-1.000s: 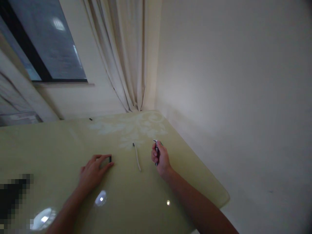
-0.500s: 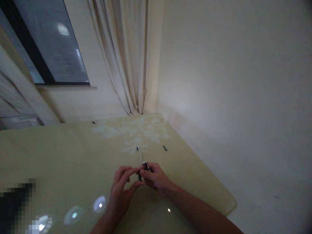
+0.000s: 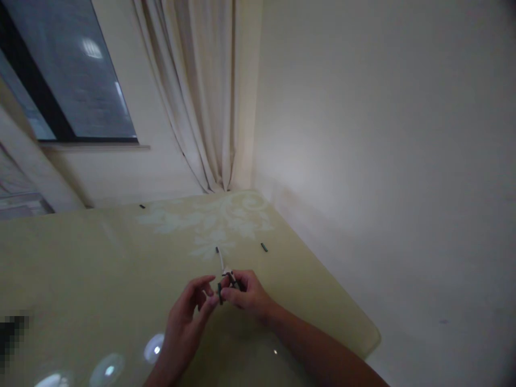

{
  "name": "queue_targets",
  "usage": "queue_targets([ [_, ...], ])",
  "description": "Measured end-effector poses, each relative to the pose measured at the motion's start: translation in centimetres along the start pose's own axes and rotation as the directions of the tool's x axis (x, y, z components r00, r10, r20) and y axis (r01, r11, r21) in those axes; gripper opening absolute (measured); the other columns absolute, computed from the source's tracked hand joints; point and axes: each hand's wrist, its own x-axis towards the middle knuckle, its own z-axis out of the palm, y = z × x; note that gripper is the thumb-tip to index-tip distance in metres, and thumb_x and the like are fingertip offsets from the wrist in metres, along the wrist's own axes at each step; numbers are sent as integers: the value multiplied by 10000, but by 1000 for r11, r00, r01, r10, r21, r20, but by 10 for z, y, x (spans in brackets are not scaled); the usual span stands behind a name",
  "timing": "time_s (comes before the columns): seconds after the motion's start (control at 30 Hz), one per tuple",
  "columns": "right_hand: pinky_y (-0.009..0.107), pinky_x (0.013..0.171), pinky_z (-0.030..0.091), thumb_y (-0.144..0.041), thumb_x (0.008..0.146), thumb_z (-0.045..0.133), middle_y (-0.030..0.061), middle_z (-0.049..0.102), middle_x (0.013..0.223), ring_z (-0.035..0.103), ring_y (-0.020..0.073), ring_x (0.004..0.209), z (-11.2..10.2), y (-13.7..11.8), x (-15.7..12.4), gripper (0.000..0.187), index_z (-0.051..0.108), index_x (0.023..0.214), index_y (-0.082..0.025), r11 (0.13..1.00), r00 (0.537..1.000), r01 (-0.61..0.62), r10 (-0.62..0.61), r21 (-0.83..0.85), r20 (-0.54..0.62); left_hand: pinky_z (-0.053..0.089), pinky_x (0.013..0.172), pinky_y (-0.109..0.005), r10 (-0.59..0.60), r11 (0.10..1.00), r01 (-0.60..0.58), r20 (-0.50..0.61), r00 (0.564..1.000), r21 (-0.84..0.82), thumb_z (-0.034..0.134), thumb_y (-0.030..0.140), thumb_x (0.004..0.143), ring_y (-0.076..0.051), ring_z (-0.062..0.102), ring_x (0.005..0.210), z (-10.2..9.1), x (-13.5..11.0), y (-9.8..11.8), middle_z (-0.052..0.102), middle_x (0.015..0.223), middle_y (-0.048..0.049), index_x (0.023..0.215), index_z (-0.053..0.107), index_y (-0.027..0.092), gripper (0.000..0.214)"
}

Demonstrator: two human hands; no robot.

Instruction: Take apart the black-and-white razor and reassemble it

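Note:
My right hand (image 3: 246, 293) is closed on a small black-and-white device (image 3: 231, 278) whose exact kind I cannot make out; the fingers hide part of it. A short white cable (image 3: 221, 260) runs from the device away from me and ends in a dark tip (image 3: 216, 250). A short dark bar (image 3: 220, 294) stands at the near left side of the device, by the right thumb. My left hand (image 3: 192, 303) is just to the left, fingers curved and apart. Its thumb tip is at the dark bar, seemingly touching it.
A glossy yellow-green table (image 3: 100, 269) with a pale floral pattern lies under my hands. One small dark strip (image 3: 264, 247) rests beyond my right hand, another dark piece (image 3: 142, 206) near the far edge. A wall (image 3: 363, 188) borders the right side; a curtain (image 3: 213, 107) hangs behind.
My left index finger has lifted off the device and drawn back to the left. The dark bar now shows more fully. The whole view has shifted slightly.

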Motion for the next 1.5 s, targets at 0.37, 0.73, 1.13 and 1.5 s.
queue_targets([
  [0.37,219,580,358,-225,770,699,-28,546,716,467,107,618,0,-13,-9,94,633,826,-187,609,834,524,-511,-595,210,134,466,-203,-469,779,558,324,822,-286,802,704,670,-43,209,484,4,0,-2,383,621,68,791,694,138,589],
  [0.73,247,595,382,-294,824,683,11,637,754,550,147,639,-8,-15,-12,146,665,945,-213,398,809,524,-510,-753,292,125,424,-179,-503,788,580,329,799,-205,791,712,676,-42,176,460,6,0,12,311,578,112,812,636,176,575],
  [1.13,241,627,394,-320,874,690,27,660,828,581,145,690,-11,-16,-11,181,684,1018,-209,387,821,514,-481,-765,307,141,466,-196,-528,757,615,348,775,-220,798,642,728,-58,213,505,1,-2,17,376,624,82,947,733,153,540],
  [1.5,254,665,384,-491,1038,496,-4,566,769,485,134,681,2,-28,-11,360,673,974,-184,811,954,295,-275,-505,115,399,626,-227,-348,870,377,148,926,-317,798,555,778,-126,472,704,-6,1,7,674,974,-36,1243,731,242,565],
])
